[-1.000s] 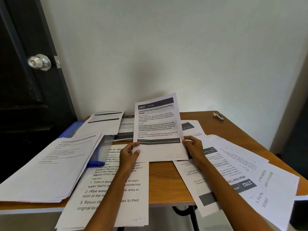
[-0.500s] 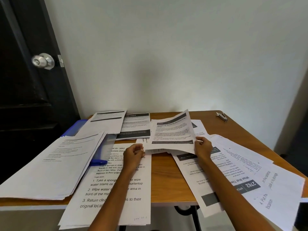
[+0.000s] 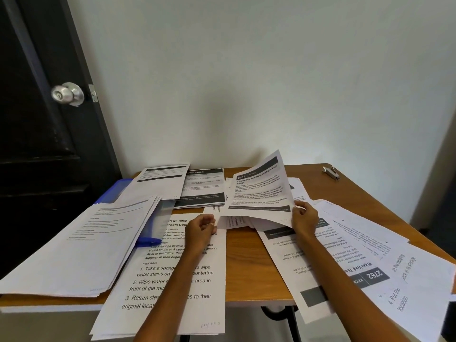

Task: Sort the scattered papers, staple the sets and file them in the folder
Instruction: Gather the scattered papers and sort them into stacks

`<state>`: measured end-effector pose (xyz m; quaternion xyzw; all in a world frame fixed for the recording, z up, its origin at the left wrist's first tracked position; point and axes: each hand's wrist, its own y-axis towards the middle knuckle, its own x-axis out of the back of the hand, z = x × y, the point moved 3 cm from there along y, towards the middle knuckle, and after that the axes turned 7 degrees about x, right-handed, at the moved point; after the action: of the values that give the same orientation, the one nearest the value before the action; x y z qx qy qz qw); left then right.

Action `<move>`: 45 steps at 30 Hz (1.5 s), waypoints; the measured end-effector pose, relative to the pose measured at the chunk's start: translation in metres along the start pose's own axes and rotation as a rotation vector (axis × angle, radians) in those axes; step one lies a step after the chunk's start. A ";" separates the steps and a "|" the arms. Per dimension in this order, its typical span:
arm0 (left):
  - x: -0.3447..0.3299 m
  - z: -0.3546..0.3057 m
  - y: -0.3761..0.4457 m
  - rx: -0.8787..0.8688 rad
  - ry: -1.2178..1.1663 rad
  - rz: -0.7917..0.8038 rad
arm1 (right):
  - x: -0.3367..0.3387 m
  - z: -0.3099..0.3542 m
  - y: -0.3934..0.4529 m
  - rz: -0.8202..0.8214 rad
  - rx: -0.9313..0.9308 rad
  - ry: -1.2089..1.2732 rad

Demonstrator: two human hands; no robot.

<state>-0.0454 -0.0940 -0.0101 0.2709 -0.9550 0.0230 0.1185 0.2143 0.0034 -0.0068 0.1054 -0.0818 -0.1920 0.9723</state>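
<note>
My right hand [image 3: 304, 219] pinches the lower right corner of a printed sheet headed 2657 [image 3: 259, 191], holding it tilted up over the middle of the wooden table [image 3: 249, 265]. More white pages [image 3: 238, 221] lie under it. My left hand [image 3: 200, 228] has its fingers curled at the left edge of those pages, over a large-print sheet marked 3062 [image 3: 172, 287]. A blue folder [image 3: 112, 193] lies at the back left, mostly covered by paper. A small metal stapler [image 3: 331, 172] sits at the table's far right corner.
A thick paper stack [image 3: 84, 245] overhangs the table's left side. Two printed sheets [image 3: 182, 186] lie at the back by the white wall. Upside-down pages [image 3: 370, 267] spread over the right side and past the front edge. A dark door with a round knob [image 3: 67, 94] stands at left.
The 2657 sheet was held upright, then lowered nearly flat, and is now lifted again at its right side. Both hands moved slightly away from me with it.
</note>
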 end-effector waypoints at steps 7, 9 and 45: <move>0.012 -0.021 0.014 0.037 -0.008 0.021 | -0.009 0.014 0.001 0.031 0.015 0.065; 0.028 -0.030 0.023 -0.080 0.107 -0.034 | -0.018 0.027 0.005 0.056 0.030 0.085; 0.130 -0.022 0.121 -0.091 1.081 -0.341 | -0.342 0.100 -0.038 0.784 0.266 -0.282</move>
<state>-0.2113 -0.0549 0.0448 0.3656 -0.7015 0.0976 0.6039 -0.1315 0.0848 0.0402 0.1633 -0.2714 0.1913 0.9290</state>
